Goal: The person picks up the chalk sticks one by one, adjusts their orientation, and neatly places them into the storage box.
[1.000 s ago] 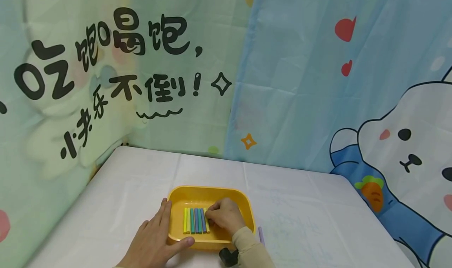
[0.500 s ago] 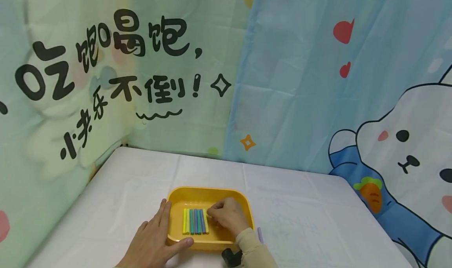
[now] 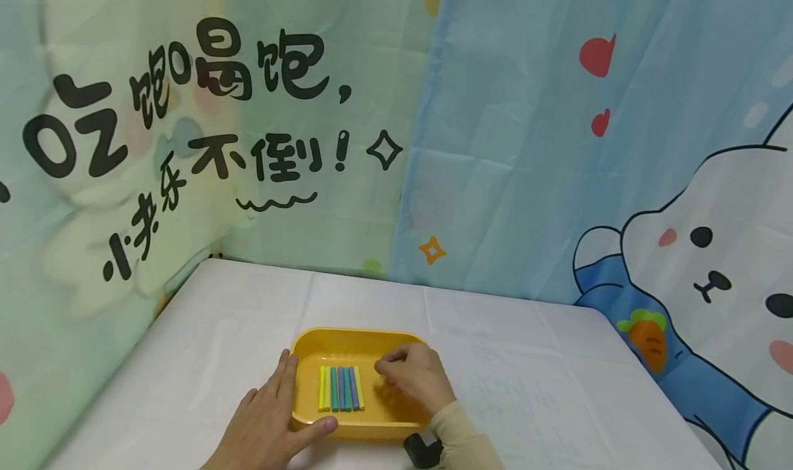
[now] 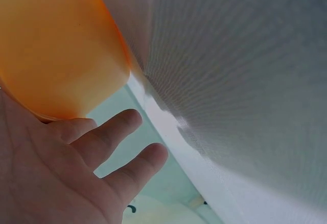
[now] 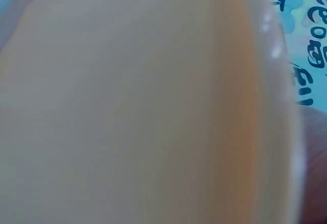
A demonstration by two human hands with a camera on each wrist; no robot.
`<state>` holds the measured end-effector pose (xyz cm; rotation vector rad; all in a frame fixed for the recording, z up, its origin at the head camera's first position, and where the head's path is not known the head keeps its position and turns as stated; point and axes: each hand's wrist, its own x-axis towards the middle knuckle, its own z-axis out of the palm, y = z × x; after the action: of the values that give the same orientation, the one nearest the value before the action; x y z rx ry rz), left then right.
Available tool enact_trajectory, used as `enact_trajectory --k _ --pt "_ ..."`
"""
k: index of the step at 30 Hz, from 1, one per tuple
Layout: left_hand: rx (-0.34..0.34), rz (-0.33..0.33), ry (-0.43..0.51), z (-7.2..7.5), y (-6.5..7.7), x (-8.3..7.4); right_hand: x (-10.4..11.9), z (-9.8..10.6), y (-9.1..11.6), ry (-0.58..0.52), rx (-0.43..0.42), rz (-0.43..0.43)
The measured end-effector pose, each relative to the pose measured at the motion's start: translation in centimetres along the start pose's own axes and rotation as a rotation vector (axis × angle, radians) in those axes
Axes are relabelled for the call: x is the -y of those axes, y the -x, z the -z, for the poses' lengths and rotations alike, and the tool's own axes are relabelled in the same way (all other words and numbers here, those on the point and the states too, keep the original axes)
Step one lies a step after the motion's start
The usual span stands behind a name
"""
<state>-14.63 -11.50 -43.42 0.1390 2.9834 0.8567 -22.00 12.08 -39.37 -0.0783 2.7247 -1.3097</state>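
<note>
A yellow tray (image 3: pixel 356 431) stands on the white table. Inside it, several slim coloured sticks (image 3: pixel 341 389), chalk-like in yellow, teal and purple, lie side by side in a row. My left hand (image 3: pixel 263 415) rests against the tray's left side, fingers straight, thumb at the near rim. In the left wrist view, that hand (image 4: pixel 76 157) is beside the tray's outer wall (image 4: pixel 61 45). My right hand (image 3: pixel 416 375) hovers over the tray's right part, fingers loosely bent, apart from the row, and no stick shows in it. The right wrist view is mostly a blurred tray wall (image 5: pixel 235 106).
A black device (image 3: pixel 424 451) sits at the right wrist, by the tray's near right corner. The white tabletop (image 3: pixel 526 374) extends to the right and behind. Printed curtains (image 3: pixel 495 146) hang along the back and left sides.
My right hand has moved right, away from the yellow stick at the row's right end, which stays in place. The purple stick right of the tray is now hidden by my right arm.
</note>
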Motion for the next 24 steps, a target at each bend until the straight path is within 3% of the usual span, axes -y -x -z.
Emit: enact_trajectory --k 10,17,24 --pt "0.012 0.008 0.003 0.0 -0.1 0.0 0.1 2.5 0.7 -0.056 -0.023 -0.006" --pt "0.007 0.003 0.006 0.1 0.0 -0.1 0.2 4.8 1.5 -0.022 -0.094 -0.034" --pt "0.021 0.022 0.003 0.1 0.0 -0.2 -1.1 6.9 2.2 -0.009 -0.151 -0.077"
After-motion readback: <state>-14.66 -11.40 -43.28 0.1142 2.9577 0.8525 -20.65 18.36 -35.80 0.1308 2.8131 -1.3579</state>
